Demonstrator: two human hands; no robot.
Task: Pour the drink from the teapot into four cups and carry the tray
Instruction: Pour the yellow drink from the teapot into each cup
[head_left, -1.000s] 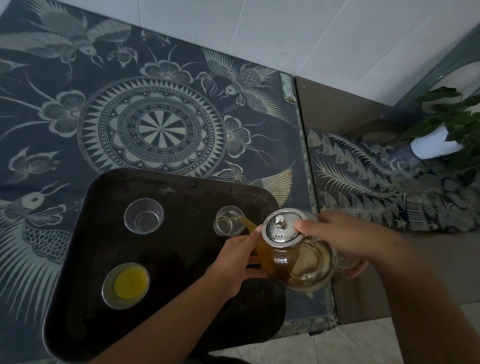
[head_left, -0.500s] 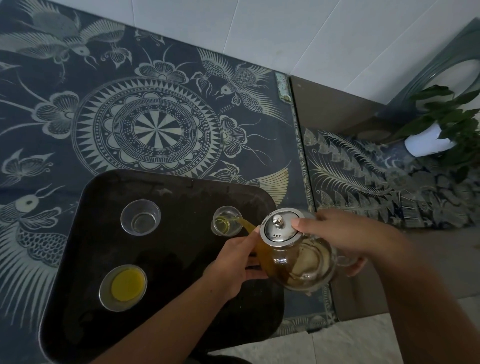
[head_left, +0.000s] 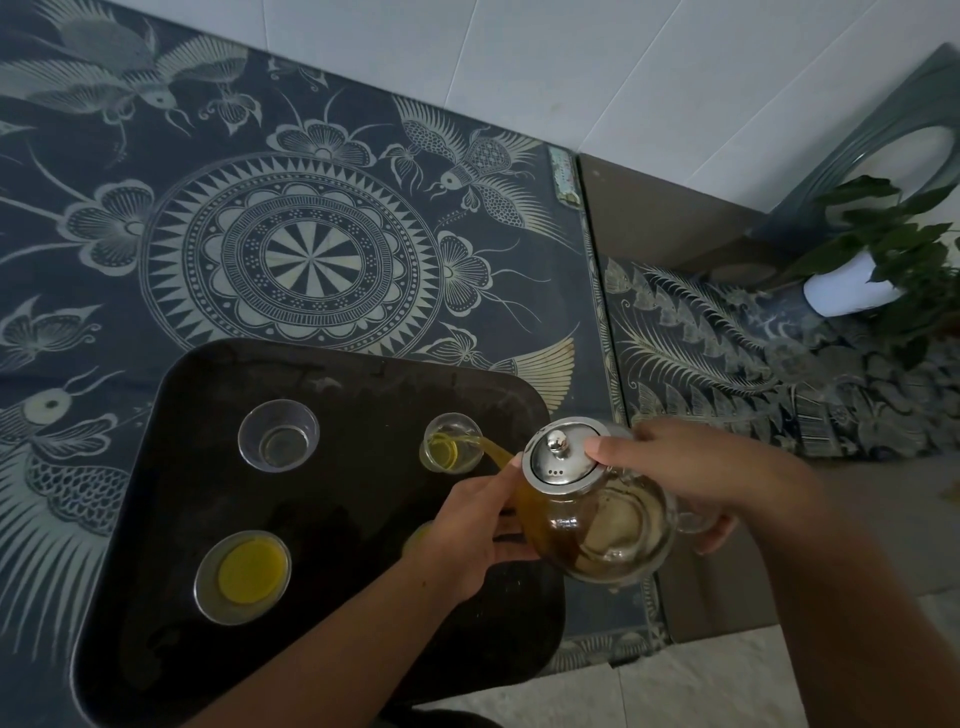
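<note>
A glass teapot (head_left: 608, 525) with a steel lid is tilted left over the dark tray (head_left: 218, 499). My right hand (head_left: 691, 467) grips its handle, the thumb pressing the lid. My left hand (head_left: 472, 530) steadies the pot's front side. A yellow stream runs from the spout into the far right cup (head_left: 449, 442), which holds a little drink. The near left cup (head_left: 243, 577) is filled with yellow drink. The far left cup (head_left: 278, 435) looks empty. Another cup (head_left: 418, 535) is mostly hidden behind my left hand.
The tray lies on a dark blue table (head_left: 291, 249) with a pale engraved pattern. A lower patterned surface (head_left: 727, 353) adjoins it on the right, bearing a potted plant (head_left: 878, 260) in a white pot. Pale floor tiles lie beyond.
The stream has kept running and the far right cup has gained yellow drink. Both hands and the teapot hold nearly the same pose.
</note>
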